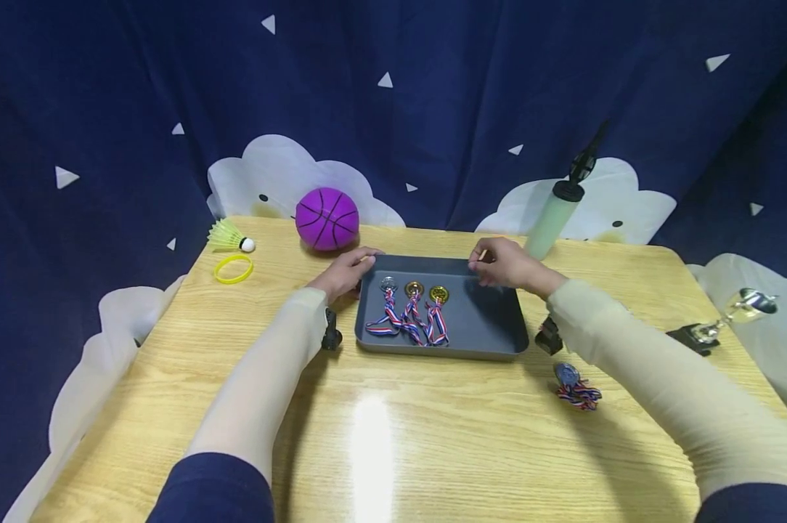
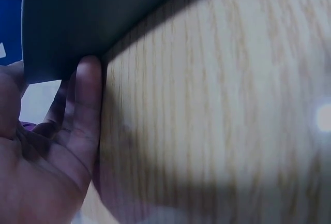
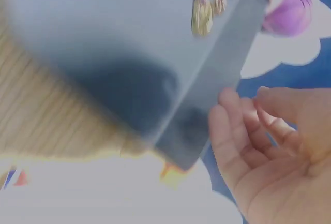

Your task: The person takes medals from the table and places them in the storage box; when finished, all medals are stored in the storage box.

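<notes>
L hand [image 1: 343, 274] rested at the far-left corner of the grey tray [image 1: 485, 319], fingers fairly straight and laid against the rim; in the left wrist view the fingers [image 2: 85, 110] lay flat along the tray's outer wall where it met the table [image 1: 433, 436], not curled round anything. R hand [image 1: 506, 263] sat at the tray's far rim, twd its right end, fingers bent at the edge; right wrist view was blurred but showed the palm open w/ fingers loosely relaxed just beside the rim, so whether it actually pinched the rim I couldn't tell. The tray lay flat on the table betw. the two hands, reaching from them back twd the person. Inside it, just near-side of the L hand, three medals lay in a row: a silver medal [image 1: 388, 284], then a gold medal [image 1: 414, 288], then a second gold medal [image 1: 438, 293], each w/ its red-white-blue ribbon trailing twd the person. Beyond the L hand sat a purple ball [image 1: 327, 218]; further left, a yellow shuttlecock [image 1: 229, 236] and a yellow wristband [image 1: 233, 269]. Just beyond the R hand stood a pump [image 1: 553, 218], tilted. Near-side of the R forearm a loose medal [image 1: 573, 383] lay on the table, outside the tray. Well right of that, a trophy [image 1: 727, 319] lay at the table edge.
</notes>
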`<state>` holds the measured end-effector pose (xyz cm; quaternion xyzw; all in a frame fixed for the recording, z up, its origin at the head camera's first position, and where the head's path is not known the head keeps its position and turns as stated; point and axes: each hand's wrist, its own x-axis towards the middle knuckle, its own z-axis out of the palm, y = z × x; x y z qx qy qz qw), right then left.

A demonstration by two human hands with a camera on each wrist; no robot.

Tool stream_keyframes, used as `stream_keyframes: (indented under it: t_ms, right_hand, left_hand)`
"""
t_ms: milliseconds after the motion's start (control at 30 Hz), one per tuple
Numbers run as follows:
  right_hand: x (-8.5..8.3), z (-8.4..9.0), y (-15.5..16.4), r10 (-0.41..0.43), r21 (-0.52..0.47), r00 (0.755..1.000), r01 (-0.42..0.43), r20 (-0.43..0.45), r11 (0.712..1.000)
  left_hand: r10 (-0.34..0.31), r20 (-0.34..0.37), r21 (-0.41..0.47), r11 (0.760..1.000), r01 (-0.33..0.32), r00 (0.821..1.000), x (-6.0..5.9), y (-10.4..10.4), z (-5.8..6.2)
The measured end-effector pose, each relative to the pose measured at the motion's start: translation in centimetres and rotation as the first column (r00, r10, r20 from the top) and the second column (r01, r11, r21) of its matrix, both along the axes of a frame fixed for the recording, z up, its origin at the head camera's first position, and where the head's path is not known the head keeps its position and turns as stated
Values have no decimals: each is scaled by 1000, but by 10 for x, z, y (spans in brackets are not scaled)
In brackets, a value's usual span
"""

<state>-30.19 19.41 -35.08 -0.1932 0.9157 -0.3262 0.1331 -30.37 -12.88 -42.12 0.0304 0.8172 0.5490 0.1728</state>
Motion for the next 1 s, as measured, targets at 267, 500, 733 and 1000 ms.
stream_keyframes:
  t_ms: [267, 500, 733, 1000]
  right_hand:
    - [14, 8, 82, -56, 48, 996, 53, 66, 997]
    - [44, -16, 159, -15, 229, 998, 3, 54, 973]
    - [63, -36, 204, -31, 265, 999, 33, -12, 964]
    - [72, -44, 206, -48, 243, 997, 34, 54, 969]
  left_hand:
    - [5, -9, -9, 1000, -5, 1000, 2, -5, 1]
    - [-16, -10, -13, 1000, 16, 1000, 1, -1, 3]
    - [-9, 10, -8, 1000, 9, 1000, 1, 0, 3]
    - [-5, 14, -7, 1000, 5, 1000, 2, 1, 3]
